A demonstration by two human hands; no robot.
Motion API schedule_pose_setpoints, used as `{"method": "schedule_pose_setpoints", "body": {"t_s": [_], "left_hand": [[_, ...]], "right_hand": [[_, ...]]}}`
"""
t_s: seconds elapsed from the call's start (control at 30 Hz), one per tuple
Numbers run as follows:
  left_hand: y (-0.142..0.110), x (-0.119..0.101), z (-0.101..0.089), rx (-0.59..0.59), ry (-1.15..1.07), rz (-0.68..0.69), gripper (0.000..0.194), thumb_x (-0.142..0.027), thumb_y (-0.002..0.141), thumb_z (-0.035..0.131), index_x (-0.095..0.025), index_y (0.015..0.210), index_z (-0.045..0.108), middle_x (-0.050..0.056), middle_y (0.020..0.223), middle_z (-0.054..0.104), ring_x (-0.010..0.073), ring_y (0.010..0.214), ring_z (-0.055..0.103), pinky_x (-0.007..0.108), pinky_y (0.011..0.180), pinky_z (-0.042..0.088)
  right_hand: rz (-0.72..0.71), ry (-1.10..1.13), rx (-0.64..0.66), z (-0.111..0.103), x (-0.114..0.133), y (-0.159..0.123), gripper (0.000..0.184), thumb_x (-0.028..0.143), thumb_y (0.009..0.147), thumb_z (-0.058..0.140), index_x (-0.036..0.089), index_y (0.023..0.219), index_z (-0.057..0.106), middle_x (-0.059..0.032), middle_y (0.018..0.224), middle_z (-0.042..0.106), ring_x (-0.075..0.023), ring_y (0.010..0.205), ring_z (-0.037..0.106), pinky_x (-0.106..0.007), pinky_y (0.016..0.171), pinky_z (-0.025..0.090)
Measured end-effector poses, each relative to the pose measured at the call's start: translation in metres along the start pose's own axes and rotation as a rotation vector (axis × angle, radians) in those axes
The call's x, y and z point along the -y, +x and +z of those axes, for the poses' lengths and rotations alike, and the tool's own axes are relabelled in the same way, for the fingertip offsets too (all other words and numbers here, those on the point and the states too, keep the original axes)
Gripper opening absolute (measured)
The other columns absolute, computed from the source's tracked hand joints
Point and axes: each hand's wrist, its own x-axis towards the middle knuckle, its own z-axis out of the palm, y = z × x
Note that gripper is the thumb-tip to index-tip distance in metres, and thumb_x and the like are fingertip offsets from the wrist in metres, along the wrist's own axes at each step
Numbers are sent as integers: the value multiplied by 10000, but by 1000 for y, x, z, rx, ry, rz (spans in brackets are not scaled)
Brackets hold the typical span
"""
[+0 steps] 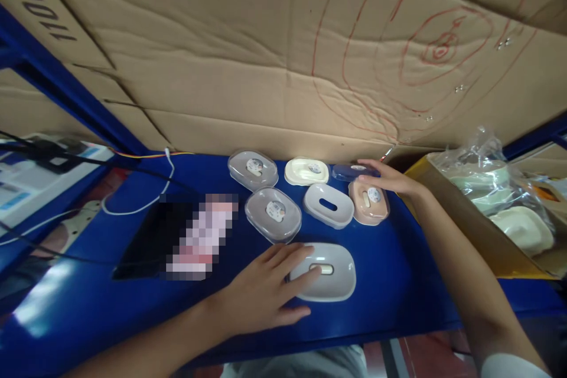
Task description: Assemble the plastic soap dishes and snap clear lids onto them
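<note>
My left hand [270, 286] lies with spread fingers over the left side of a grey soap dish [343, 283] near the table's front edge. A cream piece shows in that dish's central slot. At the back right, my right hand [392, 180] has its fingers and thumb around the right end of a clear plastic lid [343, 173]. Just below it sits a pink soap dish [365, 212] with a round sticker. Left of the pink dish is a grey tray [325, 192] with an open oval slot. A cream dish [295, 171] stands behind that tray.
Two lidded grey dishes [241, 168] [261, 221] stand left of centre on the blue table [248, 331]. A dark flat device [142, 242], partly pixelated, lies farther left beside a white cable [133, 211]. At right, a cardboard box [447, 218] holds bagged dishes. Cardboard [221, 71] walls the back.
</note>
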Motion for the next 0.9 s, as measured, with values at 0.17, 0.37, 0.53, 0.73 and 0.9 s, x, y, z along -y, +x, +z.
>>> {"method": "schedule_pose_setpoints", "body": {"t_s": [0.17, 0.37, 0.53, 0.73, 0.9], "left_hand": [[4, -1, -2, 2, 42, 5, 626, -408, 957, 826, -231, 1499, 567, 173, 1527, 610, 330, 1293, 686, 491, 1098, 596], [4, 2, -2, -99, -2, 6, 758, -529, 965, 837, -222, 1560, 482, 232, 1580, 558, 362, 1402, 626, 523, 1120, 594], [1, 7, -10, -170, -18, -9, 734, -596, 1013, 747, -185, 1560, 481, 251, 1581, 550, 378, 1447, 593, 540, 1126, 593], [3, 7, -16, -73, 55, -3, 715, -617, 1012, 743, -180, 1532, 521, 193, 1465, 663, 355, 1328, 677, 510, 1084, 606], [3, 9, -14, -39, 83, -4, 775, -620, 965, 804, -181, 1541, 529, 177, 1460, 676, 357, 1289, 695, 509, 1072, 593]], "right_hand": [[-48, 15, -56, 0, 20, -1, 781, 729, 819, 813, 260, 1428, 674, -137, 1429, 727, -388, 1328, 679, -620, 1173, 521], [-300, -129, -318, 25, 71, -101, 766, 612, 861, 861, 330, 1520, 590, -133, 1559, 613, -436, 1459, 570, -646, 1235, 440], [-314, -48, -146, 92, 106, -186, 869, 662, 864, 848, 338, 1594, 506, -144, 1578, 591, -408, 1434, 593, -581, 1134, 548], [-301, -18, -104, 126, 115, -191, 825, 603, 916, 823, 326, 1612, 477, -158, 1640, 535, -400, 1481, 546, -598, 1148, 531], [-311, -23, -60, 128, 113, -187, 852, 613, 944, 790, 345, 1663, 421, -156, 1681, 499, -402, 1515, 511, -606, 1158, 527]]}}
